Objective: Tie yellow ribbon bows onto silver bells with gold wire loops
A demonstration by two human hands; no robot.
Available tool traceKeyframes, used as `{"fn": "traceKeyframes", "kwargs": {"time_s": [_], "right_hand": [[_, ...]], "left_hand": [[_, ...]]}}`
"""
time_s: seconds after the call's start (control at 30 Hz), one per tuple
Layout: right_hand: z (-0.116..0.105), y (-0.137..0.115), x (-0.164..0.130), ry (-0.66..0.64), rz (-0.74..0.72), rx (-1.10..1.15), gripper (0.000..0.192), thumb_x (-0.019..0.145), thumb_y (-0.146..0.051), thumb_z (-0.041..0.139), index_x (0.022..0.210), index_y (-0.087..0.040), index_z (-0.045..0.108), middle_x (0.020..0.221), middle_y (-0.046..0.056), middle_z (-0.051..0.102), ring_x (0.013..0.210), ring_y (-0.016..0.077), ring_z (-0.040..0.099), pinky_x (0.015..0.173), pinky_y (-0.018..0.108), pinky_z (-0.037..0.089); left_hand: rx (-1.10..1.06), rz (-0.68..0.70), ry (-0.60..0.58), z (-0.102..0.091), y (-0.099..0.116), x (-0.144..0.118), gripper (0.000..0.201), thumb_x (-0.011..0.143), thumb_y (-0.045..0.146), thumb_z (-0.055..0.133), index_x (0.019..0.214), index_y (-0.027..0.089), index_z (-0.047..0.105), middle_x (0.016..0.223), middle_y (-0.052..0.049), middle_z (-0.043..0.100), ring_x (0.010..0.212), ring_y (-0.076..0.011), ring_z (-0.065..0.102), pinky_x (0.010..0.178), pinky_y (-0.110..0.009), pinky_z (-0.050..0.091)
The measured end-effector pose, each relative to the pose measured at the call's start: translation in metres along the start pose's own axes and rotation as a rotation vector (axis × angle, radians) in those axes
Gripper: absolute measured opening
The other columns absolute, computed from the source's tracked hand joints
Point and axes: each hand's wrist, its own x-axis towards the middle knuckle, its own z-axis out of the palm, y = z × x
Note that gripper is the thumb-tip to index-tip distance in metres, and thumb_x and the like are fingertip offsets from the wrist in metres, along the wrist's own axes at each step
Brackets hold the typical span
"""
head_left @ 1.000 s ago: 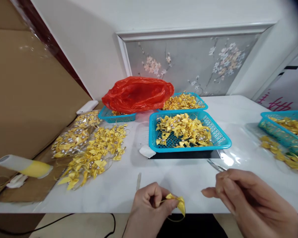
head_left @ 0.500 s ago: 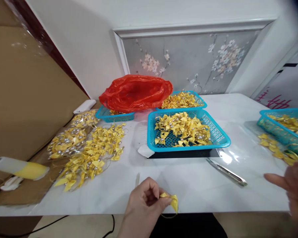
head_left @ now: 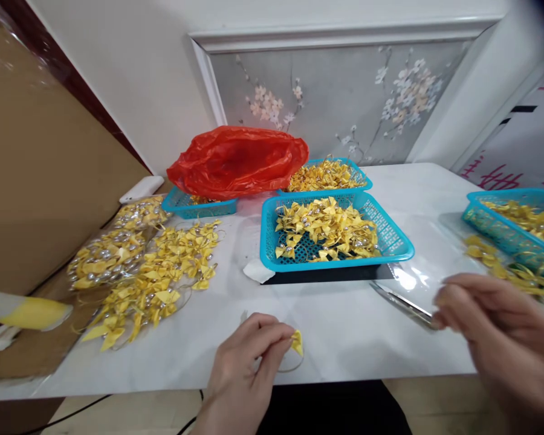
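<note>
near the front edge of the glossy white table (head_left: 344, 332) our left hand (head_left: 240, 368) pinched a small folded yellow bow (head_left: 297, 342) between thumb and fingertips. our right hand (head_left: 503, 338), blurred, hovered curled beside slim metal scissors (head_left: 403, 305); we couldn't tell its grip.

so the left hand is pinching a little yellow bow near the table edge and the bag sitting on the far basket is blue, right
Not quite: the bag is red, not blue. The head view shows a crumpled red plastic bag lying on the far blue basket. The rest holds: the left hand pinches a small yellow bow near the front edge of the white table.
</note>
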Motion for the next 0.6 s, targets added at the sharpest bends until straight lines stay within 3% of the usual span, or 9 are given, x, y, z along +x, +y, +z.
{"fn": "traceKeyframes", "kwargs": {"time_s": [0.1,0.2,0.27,0.4,0.6], "right_hand": [[0.021,0.014,0.007,-0.245,-0.172,-0.170,0.028,0.090,-0.046,0.054,0.086,-0.023,0.069,0.075,0.004,0.074,0.058,0.0193,0.069,0.053,0.028,0.057],[0.024,0.033,0.009,-0.243,-0.226,-0.303,0.034,0.090,-0.047,0.049,0.098,-0.023,0.072,0.102,0.009,0.075,0.091,0.0294,0.070,0.075,0.041,0.058],[0.017,0.043,0.008,-0.227,-0.228,-0.401,0.036,0.089,-0.048,0.051,0.103,-0.022,0.072,0.108,0.013,0.073,0.100,0.0350,0.066,0.080,0.048,0.054],[0.004,0.057,0.007,-0.219,-0.206,-0.601,0.042,0.086,-0.053,0.051,0.105,-0.020,0.070,0.100,0.016,0.072,0.090,0.0380,0.065,0.074,0.052,0.052],[0.000,0.062,0.007,-0.323,-0.261,-0.602,0.029,0.087,-0.043,0.049,0.098,-0.023,0.067,0.086,0.008,0.071,0.072,0.0264,0.069,0.056,0.035,0.053]], "left_hand": [[-0.158,-0.125,0.005,-0.003,0.004,-0.002,0.013,0.080,0.022,0.070,0.079,0.027,0.081,0.080,-0.002,0.069,0.065,-0.0163,0.065,0.055,-0.021,0.052],[-0.254,-0.214,0.036,-0.002,0.008,-0.005,0.014,0.074,0.019,0.075,0.082,0.029,0.081,0.082,-0.002,0.071,0.068,-0.0161,0.065,0.057,-0.018,0.055],[-0.272,-0.242,0.075,0.000,0.009,-0.006,0.017,0.070,0.018,0.078,0.083,0.029,0.081,0.082,-0.001,0.072,0.069,-0.0161,0.066,0.057,-0.017,0.055],[-0.267,-0.195,0.123,0.007,0.011,-0.008,0.019,0.070,0.015,0.077,0.082,0.030,0.081,0.081,0.000,0.073,0.070,-0.0161,0.066,0.060,-0.016,0.055],[-0.169,-0.058,0.088,0.012,0.011,-0.009,0.024,0.077,0.013,0.073,0.087,0.034,0.077,0.084,0.003,0.072,0.069,-0.0142,0.064,0.058,-0.015,0.052]]}}
